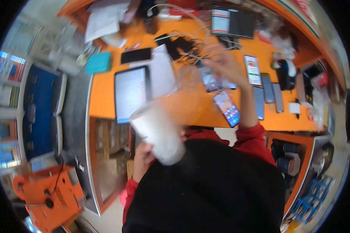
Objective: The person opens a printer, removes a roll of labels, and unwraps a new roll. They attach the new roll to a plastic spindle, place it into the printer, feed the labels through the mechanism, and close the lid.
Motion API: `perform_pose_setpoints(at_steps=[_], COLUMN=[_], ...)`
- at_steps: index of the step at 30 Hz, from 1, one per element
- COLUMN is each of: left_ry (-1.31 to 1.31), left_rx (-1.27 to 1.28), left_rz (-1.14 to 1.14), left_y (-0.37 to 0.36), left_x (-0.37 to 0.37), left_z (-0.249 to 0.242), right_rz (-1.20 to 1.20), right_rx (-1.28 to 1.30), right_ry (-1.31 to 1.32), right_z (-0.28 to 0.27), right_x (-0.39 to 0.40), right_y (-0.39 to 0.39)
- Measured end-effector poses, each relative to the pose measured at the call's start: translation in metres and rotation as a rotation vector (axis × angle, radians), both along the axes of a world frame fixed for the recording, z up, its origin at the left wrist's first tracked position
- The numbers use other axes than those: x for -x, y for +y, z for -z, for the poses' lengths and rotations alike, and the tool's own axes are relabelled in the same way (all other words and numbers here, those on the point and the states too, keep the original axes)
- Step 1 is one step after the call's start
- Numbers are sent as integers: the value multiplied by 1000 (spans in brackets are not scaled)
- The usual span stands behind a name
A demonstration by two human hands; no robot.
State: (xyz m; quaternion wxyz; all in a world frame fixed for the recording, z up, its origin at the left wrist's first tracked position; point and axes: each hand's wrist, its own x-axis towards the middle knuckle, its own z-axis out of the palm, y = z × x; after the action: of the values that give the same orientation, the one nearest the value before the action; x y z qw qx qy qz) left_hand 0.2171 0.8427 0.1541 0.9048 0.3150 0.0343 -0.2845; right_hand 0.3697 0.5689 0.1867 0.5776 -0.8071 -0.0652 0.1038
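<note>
A white roll (158, 134), blurred by motion, is tilted over the table's near edge. My left hand (143, 154) grips it from its lower left side, fingers closed on it. Something clear and film-like (188, 77) shows as a smear between the roll and my right hand. My right hand (223, 62) reaches over the far part of the table, close to tangled cables (192, 52); its fingers are smeared, so I cannot tell what they hold. Below it lie a phone with a lit screen (226, 108) and a blurred plastic packet (210, 79).
A tablet (132, 93) lies left on the orange table (103, 95), near white paper (162, 72), a black phone (136, 56) and a teal case (98, 63). Several phones (267, 88) lie at right. A dark screen (232, 22) stands behind. An orange machine (52, 198) is at lower left.
</note>
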Motion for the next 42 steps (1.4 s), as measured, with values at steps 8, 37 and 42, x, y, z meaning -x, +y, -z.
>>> perform_pose_setpoints(at_steps=[8,37,42], left_ry=[-149,-1507,-1247], left_rx=[97,-1333,-1866], left_rz=[145,-916,-1074], left_y=[-13,6,15], left_x=[-21,-385,-455], left_z=[25,31,108], right_rz=[-81,1309,1637], right_rx=[-133,-744,-723], right_ry=[-582,-151,-297], right_z=[-62,30,22], right_x=[10,290,370], right_y=[-8,-108,-149])
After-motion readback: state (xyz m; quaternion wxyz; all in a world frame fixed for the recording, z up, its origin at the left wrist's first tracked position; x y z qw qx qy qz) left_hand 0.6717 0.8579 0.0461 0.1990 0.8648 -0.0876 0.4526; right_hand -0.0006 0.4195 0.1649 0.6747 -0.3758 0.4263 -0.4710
